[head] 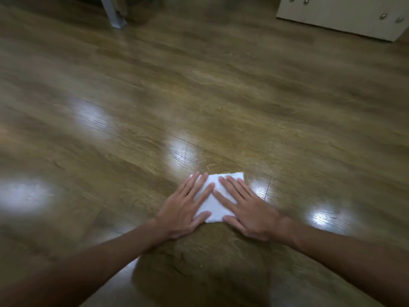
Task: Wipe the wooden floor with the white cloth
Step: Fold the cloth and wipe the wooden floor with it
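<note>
Both hands are flat and open, pressing down on a small folded white cloth [213,199] that lies on the shiny brown wooden floor [199,96]. The left hand [184,209] covers the left side of the cloth, with its fingers spread and pointing up toward the far edge. The right hand [245,209] covers the right side the same way. The two pointer fingers almost touch in the middle, so the hands make a tent shape over the cloth. Nothing is gripped; the palms just push down. Both bare arms reach in from the bottom corners.

The cloth sits low in the middle of the view, close to the person. Bright spots of light shine on the floor boards to the left, right and just past the cloth. A few tiny white specks [210,117] lie on the floor farther out. Far away at the top right stands a cream cabinet with round silver knobs [340,16]. At the top left is a pale grey furniture leg [114,13].
</note>
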